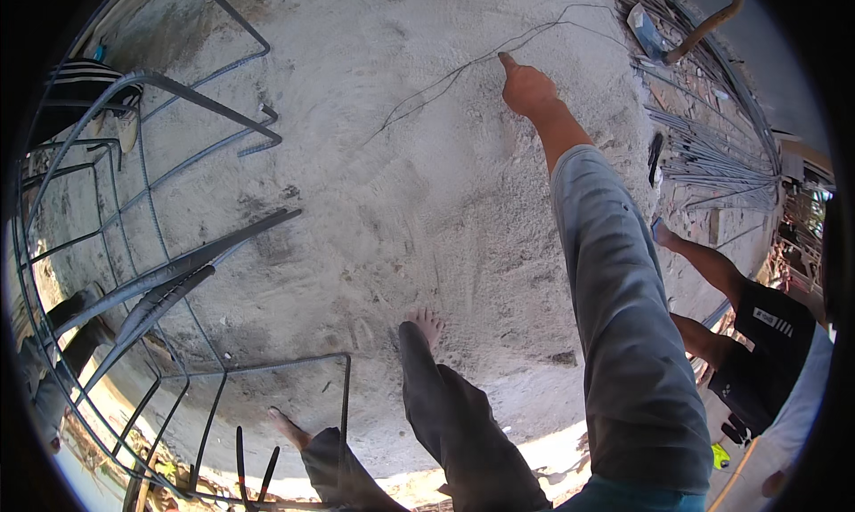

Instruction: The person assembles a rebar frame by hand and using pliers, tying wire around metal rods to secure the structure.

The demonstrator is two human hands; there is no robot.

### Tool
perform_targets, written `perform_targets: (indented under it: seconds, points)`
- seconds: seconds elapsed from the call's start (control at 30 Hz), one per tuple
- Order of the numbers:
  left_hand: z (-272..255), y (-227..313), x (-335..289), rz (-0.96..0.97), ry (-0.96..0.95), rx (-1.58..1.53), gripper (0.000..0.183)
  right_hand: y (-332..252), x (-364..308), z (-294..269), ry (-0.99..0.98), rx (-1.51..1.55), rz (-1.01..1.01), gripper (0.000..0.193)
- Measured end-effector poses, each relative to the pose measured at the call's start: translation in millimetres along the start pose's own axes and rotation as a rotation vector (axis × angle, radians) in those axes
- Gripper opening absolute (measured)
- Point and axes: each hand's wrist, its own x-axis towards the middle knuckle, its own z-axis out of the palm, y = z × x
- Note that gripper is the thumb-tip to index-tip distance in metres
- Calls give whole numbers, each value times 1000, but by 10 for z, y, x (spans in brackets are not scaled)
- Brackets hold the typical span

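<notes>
My right hand (530, 91) reaches far forward at the end of a grey-blue sleeve. Its fingers are curled closed, with one digit extended along a thin dark wire (452, 74). The wire seems pinched at that fingertip, though the grip is partly hidden by the back of the hand. It runs in two near-parallel lines over rough grey concrete (419, 200); one line may be its shadow. My left hand does not show.
A bent rebar cage (191, 93) stands at the left, with long grey bars (187, 263) pointing inward. My bare feet (427, 325) rest on the concrete. Another person in dark shorts (757, 352) is at right, near bundled rods (712, 160). Other people are partly visible behind the cage.
</notes>
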Motion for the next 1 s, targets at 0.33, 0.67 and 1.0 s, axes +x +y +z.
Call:
perform_targets:
  seconds: [0.33, 0.67, 1.0]
  points:
    - [-303, 458, 167, -32, 33, -38, 28, 463, -593, -161, 129, -408, -480, 21]
    - [-1481, 513, 326, -40, 742, -307, 27, 254, -3062, -2686, 588, -60, -849, 29]
    - [-3541, 1330, -492, 1488, 27, -1384, 48, -2534, -6639, -4062, 586, -2, -955, 33]
